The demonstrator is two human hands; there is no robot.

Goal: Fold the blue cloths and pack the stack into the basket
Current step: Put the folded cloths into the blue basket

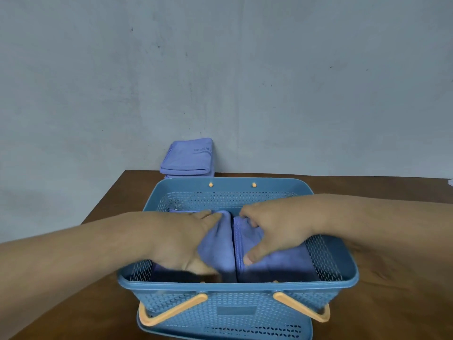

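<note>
A blue perforated plastic basket [343, 273] with orange handles stands on the brown table in front of me. Two folded blue cloths lie side by side inside it. My left hand [179, 241] holds the left cloth [218, 251], fingers over its far end and thumb at its near end. My right hand [274, 231] grips the right cloth [277, 263], fingers curled into its far edge and thumb pressing its top. Behind the basket, against the wall, sits a stack of folded blue cloths [187, 158].
The brown table [392, 303] ends at its left edge near the basket and at the grey wall behind. An orange handle [171, 312] hangs down the basket's front. A small white object [450, 182] shows at the far right edge.
</note>
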